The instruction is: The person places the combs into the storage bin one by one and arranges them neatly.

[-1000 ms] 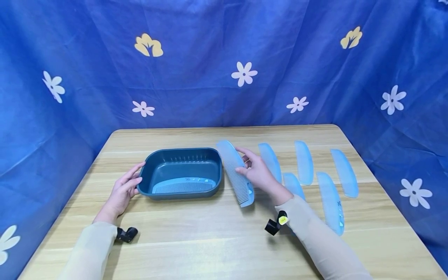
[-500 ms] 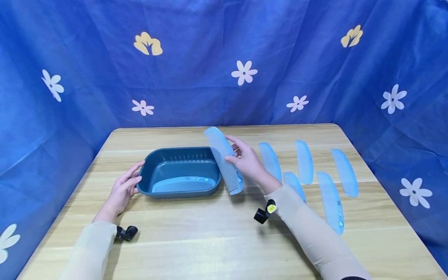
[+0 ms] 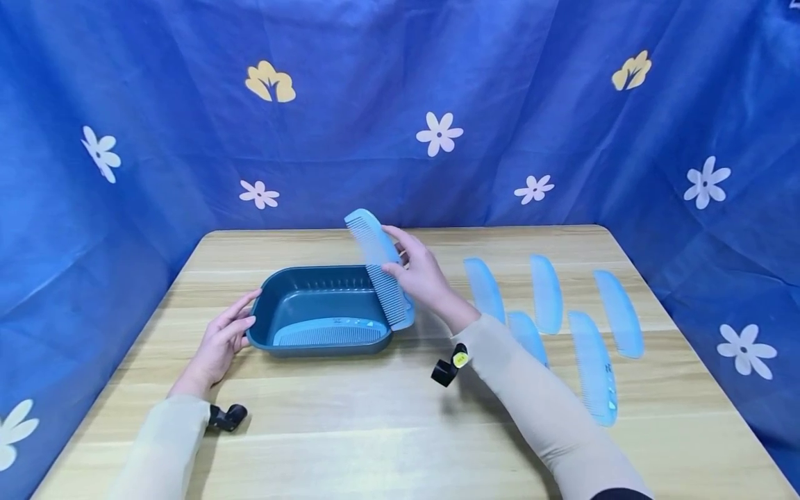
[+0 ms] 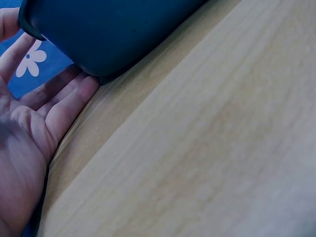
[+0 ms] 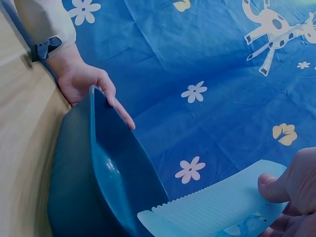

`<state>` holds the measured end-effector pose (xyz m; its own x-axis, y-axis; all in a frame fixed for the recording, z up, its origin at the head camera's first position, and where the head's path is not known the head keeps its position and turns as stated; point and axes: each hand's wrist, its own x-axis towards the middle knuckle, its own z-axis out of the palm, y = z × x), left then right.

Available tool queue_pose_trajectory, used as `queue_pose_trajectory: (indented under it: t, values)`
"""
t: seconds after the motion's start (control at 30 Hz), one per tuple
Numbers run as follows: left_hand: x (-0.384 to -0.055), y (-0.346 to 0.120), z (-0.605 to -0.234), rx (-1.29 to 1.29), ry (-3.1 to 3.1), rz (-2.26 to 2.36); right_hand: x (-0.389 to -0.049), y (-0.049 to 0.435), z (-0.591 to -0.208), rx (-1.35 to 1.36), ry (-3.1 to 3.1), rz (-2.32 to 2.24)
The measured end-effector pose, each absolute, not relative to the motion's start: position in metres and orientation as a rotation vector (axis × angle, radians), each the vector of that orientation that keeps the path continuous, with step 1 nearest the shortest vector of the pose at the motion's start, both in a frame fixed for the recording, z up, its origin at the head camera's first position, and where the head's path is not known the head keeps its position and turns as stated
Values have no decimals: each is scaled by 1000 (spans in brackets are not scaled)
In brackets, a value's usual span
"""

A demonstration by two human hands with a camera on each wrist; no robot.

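My right hand (image 3: 420,276) grips a translucent light-blue comb (image 3: 378,264) by its curved back, thumb on one face. It hangs tilted over the right end of a dark teal basin (image 3: 321,351), teeth facing left. In the right wrist view the comb (image 5: 217,207) is in front of the basin's opening. My left hand (image 3: 220,340) holds the basin's left end at the rim. In the left wrist view, lower fingers (image 4: 74,106) touch the outer wall near the base. A second blue comb (image 3: 331,332) lies inside the basin along its near wall.
Several more light-blue combs lie spaced in two rows on the wooden table (image 3: 350,444), among them one comb (image 3: 546,293) at the back and one comb (image 3: 594,368) nearer. My right forearm partly covers another comb (image 3: 528,335). A blue flowered cloth (image 3: 350,118) encloses the back and sides.
My right hand has carried the comb left and upward, from beside the basin to over its right end. The left hand and basin have stayed in place.
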<state>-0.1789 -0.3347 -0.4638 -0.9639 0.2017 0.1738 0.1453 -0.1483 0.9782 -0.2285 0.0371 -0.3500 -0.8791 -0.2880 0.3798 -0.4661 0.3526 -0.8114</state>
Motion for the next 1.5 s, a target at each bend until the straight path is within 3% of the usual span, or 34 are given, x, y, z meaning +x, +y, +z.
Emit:
queue_pose_trajectory:
  t: [0.53, 1.17, 1.5]
  values:
    - [-180, -335, -462, 357, 2046, 2307, -251, 6, -347, 728, -2429, 1572]
    - [-178, -335, -462, 346, 2086, 2286, -269, -19, -373, 993, -2509, 1295]
    - [-177, -335, -464, 353, 2073, 2293, -273, -21, -383, 1082, -2596, 1361]
